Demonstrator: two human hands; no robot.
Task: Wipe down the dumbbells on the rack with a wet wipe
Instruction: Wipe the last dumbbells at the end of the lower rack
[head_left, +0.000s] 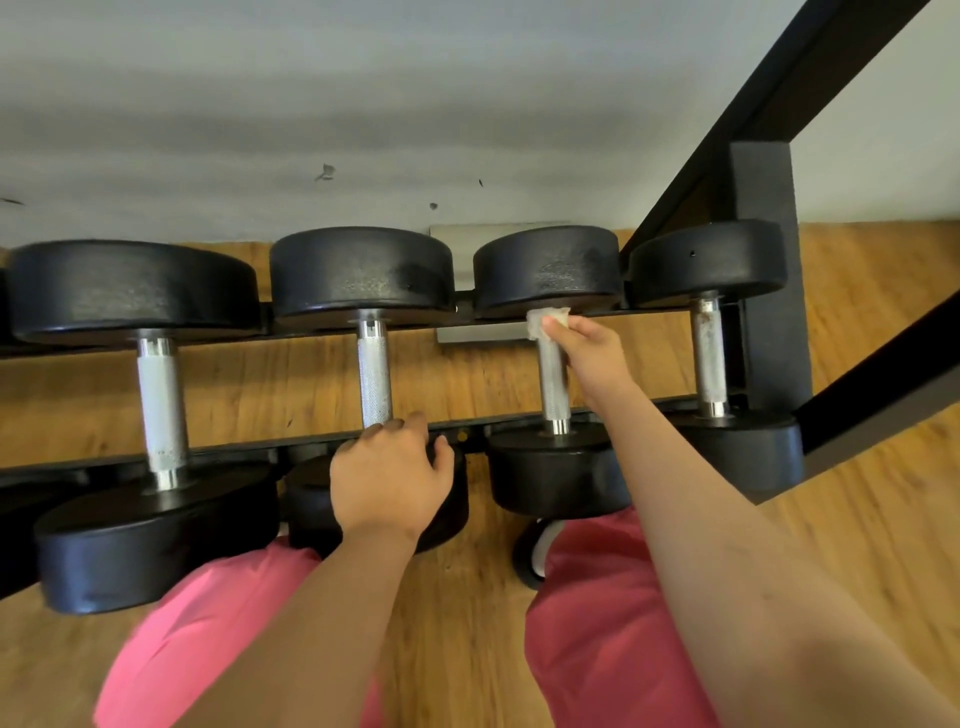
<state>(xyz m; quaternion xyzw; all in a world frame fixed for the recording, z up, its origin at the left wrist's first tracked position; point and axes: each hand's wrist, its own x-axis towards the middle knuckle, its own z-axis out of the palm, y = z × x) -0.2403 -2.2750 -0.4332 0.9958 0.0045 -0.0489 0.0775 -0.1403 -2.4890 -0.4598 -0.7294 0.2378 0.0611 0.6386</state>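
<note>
Black neighbouring dumbbells (374, 364) flank the handle (553, 387) where right fingers (560, 332) pinch the wipe (543, 318); left fingers (410, 423) grip one head (311, 501).

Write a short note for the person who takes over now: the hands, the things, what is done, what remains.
Left hand holds the near head of the second dumbbell from the left.
Right hand pinches the wet wipe against the far end of the third dumbbell handle.
The dumbbells lie on the rack.
Done: cannot tell.
Left: finish the third; the fourth dumbbell handle shows spots.
</note>
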